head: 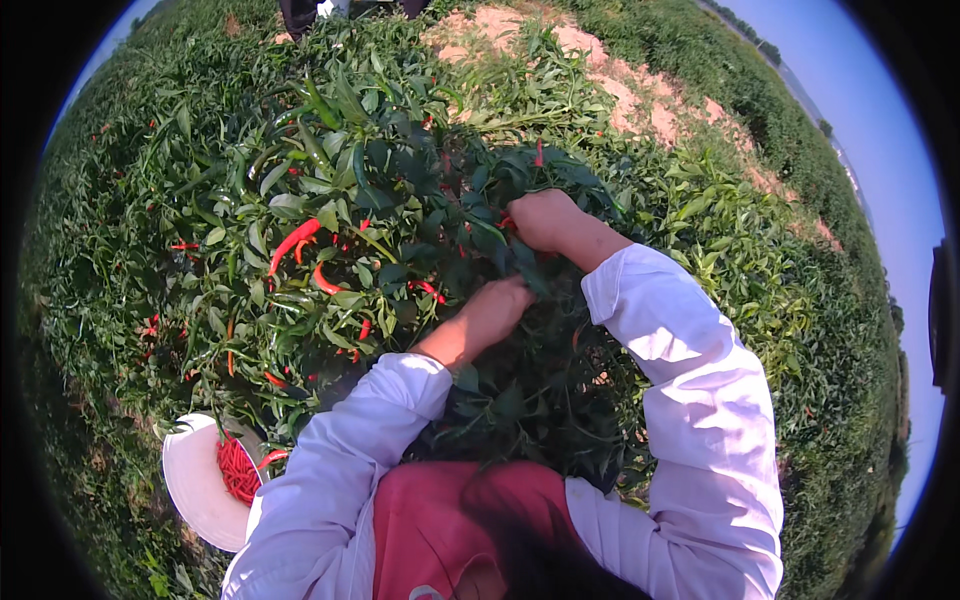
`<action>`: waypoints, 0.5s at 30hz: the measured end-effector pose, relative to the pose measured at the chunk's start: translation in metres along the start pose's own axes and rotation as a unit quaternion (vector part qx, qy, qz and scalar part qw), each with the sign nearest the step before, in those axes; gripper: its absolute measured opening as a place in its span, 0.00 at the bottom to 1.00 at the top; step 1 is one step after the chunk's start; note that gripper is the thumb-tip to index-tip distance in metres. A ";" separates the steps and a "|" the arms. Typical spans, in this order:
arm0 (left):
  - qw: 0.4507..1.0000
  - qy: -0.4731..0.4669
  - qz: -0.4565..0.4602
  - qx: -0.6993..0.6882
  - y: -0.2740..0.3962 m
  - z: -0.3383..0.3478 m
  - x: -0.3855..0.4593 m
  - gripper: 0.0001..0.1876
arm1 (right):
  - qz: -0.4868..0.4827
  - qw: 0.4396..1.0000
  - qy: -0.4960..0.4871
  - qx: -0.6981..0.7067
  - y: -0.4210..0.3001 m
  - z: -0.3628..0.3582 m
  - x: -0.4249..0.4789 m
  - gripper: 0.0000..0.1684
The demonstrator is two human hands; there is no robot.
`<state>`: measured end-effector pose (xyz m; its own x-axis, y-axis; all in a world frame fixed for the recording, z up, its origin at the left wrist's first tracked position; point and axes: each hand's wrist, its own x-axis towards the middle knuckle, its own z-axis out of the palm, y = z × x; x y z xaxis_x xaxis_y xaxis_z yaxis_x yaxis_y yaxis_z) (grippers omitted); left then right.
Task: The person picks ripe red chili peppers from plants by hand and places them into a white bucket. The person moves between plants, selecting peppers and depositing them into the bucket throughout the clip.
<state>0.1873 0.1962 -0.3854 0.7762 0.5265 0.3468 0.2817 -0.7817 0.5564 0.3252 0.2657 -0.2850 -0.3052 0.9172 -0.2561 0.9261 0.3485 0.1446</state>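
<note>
My right hand (545, 217) reaches into a chili pepper plant with its fingers curled. A red chili pepper (507, 221) shows at its fingertips, and it looks held there. Lower and to the left, my left hand (501, 304) is in the shaded leaves, its fingertips hidden by foliage. Whether it grips anything cannot be made out. Left of the hands hang a large red chili pepper (291, 246) and a curved orange-red one (325, 280). Green chili peppers (321, 105) grow higher on the plant.
At the lower left, a white bucket (196, 480) lies tilted among the plants, holding many picked red chilies (238, 471). Dry bare soil (622, 97) runs along the upper right between plant rows. Another person's dark-clothed legs (298, 16) are at the top edge.
</note>
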 end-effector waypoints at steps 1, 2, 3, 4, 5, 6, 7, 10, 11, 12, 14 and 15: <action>1.000 -0.002 0.000 -0.005 0.000 0.000 0.000 0.16 | -0.003 0.999 -0.035 0.017 -0.001 -0.004 0.000 0.12; 1.000 -0.013 -0.010 -0.006 0.000 -0.001 0.000 0.16 | -0.009 0.997 -0.070 0.037 -0.001 -0.010 0.000 0.12; 0.999 -0.029 -0.007 -0.013 -0.001 -0.001 0.000 0.17 | -0.008 0.993 -0.108 0.051 -0.001 -0.016 -0.001 0.12; 1.000 -0.004 -0.004 -0.014 -0.001 -0.002 0.001 0.17 | -0.006 0.982 -0.132 0.138 0.001 -0.023 -0.003 0.12; 1.000 0.016 0.011 -0.020 -0.001 -0.002 0.001 0.17 | 0.003 0.963 -0.159 0.217 0.006 -0.032 -0.007 0.13; 0.998 0.053 0.023 -0.025 -0.001 -0.003 0.001 0.16 | 0.012 0.938 -0.184 0.293 0.011 -0.040 -0.012 0.15; 0.998 0.030 -0.002 -0.057 0.001 -0.002 0.001 0.15 | 0.024 0.927 -0.157 0.340 0.016 -0.048 -0.017 0.16; 0.990 0.012 -0.073 -0.118 0.009 0.000 0.000 0.13 | 0.054 0.874 -0.041 0.481 0.041 -0.075 -0.031 0.18; 0.989 0.005 -0.089 -0.117 0.012 0.001 -0.001 0.12 | 0.039 0.839 0.016 0.542 0.050 -0.084 -0.031 0.18; 0.987 -0.019 -0.113 -0.111 0.016 0.001 -0.003 0.12 | 0.080 0.829 0.087 0.546 0.059 -0.092 -0.028 0.17; 0.987 -0.026 -0.116 -0.106 0.022 -0.001 -0.005 0.13 | 0.105 0.820 0.194 0.529 0.076 -0.105 -0.014 0.13; 0.988 -0.027 -0.113 -0.098 0.025 -0.003 -0.005 0.13 | 0.110 0.871 0.139 0.459 0.079 -0.105 -0.006 0.13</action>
<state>0.1885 0.1748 -0.3711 0.7368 0.6571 0.1592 0.3400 -0.5637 0.7528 0.3772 0.3086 -0.1717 -0.0223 0.9980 -0.0585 0.7170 -0.0248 -0.6966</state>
